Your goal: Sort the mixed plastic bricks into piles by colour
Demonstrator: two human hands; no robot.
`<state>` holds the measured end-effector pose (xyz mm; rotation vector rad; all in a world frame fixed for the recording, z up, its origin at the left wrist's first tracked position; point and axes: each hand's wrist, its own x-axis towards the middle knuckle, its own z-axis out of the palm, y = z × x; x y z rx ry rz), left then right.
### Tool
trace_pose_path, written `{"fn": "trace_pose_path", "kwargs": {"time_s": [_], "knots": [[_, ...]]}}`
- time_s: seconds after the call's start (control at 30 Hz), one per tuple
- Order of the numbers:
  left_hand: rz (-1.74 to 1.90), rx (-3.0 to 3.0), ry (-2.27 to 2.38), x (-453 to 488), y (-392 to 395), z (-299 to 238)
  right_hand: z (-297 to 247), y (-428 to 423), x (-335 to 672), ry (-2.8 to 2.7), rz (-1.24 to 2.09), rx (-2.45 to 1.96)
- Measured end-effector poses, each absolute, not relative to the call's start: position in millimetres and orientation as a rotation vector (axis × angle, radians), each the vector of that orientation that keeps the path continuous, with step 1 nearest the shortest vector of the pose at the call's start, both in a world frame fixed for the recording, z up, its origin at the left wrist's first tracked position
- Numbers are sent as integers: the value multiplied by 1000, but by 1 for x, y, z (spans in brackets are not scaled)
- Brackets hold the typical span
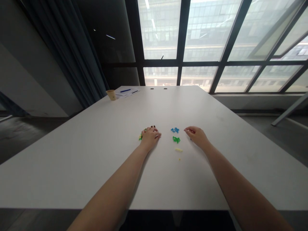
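Observation:
My left hand (pixel 149 138) rests over a mixed pile of small pieces (pixel 140 137), its fingers curved and apart. Yellow and green bits of that pile show at the hand's left side, and dark brown pieces (pixel 153 126) peek out beyond the fingers; the rest is covered. My right hand (pixel 196 134) is just right of a cluster of small blue pieces (pixel 175 130), with thumb and fingertips pressed together. Whatever they may hold is too small to make out. Between my hands lie a cluster of green pieces (pixel 176 139), a pale yellow strip (pixel 178 149) and a tiny yellow piece (pixel 179 159).
The white table (pixel 96 166) reaches away to a large window. At its far left edge stand a paper cup (pixel 111 95) and papers (pixel 120 94) with a blue pen (pixel 125 90) on them. Two dark round discs (pixel 165 88) show near the far edge.

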<state>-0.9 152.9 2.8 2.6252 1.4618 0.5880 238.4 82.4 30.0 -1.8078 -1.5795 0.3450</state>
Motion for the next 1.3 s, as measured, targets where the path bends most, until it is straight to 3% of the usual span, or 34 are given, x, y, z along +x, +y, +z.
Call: {"fn": "trace_pose_path", "kwargs": {"time_s": [0.63, 1.07, 1.3], "knots": [[928, 2059, 894, 21, 118, 26, 43, 70, 222, -1743, 270, -1592], [848, 1980, 772, 21, 116, 24, 37, 64, 198, -2006, 341, -1201], [845, 1964, 782, 21, 114, 24, 45, 60, 204, -2098, 350, -1292]]}}
